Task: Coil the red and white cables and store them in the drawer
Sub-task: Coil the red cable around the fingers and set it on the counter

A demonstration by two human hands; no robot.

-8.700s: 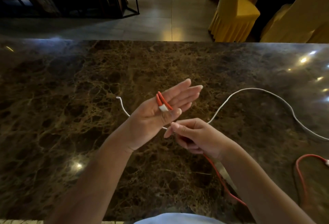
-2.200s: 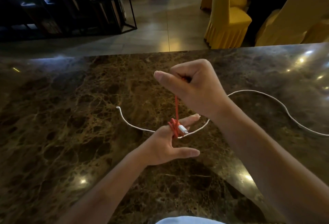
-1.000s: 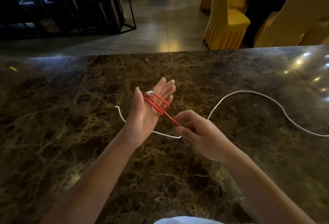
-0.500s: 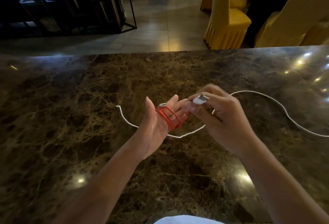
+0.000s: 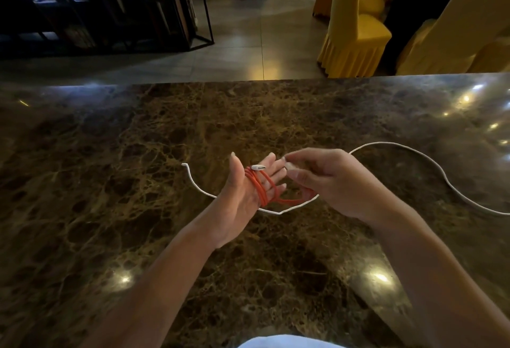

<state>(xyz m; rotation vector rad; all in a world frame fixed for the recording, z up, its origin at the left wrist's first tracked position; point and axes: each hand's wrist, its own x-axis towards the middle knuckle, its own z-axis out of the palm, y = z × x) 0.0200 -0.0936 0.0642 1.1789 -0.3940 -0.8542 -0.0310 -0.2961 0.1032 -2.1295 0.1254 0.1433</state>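
Note:
The red cable (image 5: 260, 187) is wound in several turns around the straight fingers of my left hand (image 5: 242, 195), held edge-up above the marble table (image 5: 110, 182). One white plug (image 5: 258, 167) of the red cable lies across those fingers. My right hand (image 5: 325, 182) pinches the red cable's other end just right of my left fingertips; a short red loop hangs below to about (image 5: 292, 201). The white cable (image 5: 408, 151) lies loose on the table, curving under my hands from the left end (image 5: 184, 164) out to the right edge. No drawer is in view.
Beyond the table's far edge (image 5: 248, 81) is a tiled floor with yellow-covered chairs (image 5: 356, 35) at the right and a dark metal shelf (image 5: 124, 8) at the left. Ceiling lights glare off the polished marble.
My right hand has carried the red cable's free end around my left fingers, adding turns. The loose length has shortened; only a short loop remains between my hands. The white cable has not moved.

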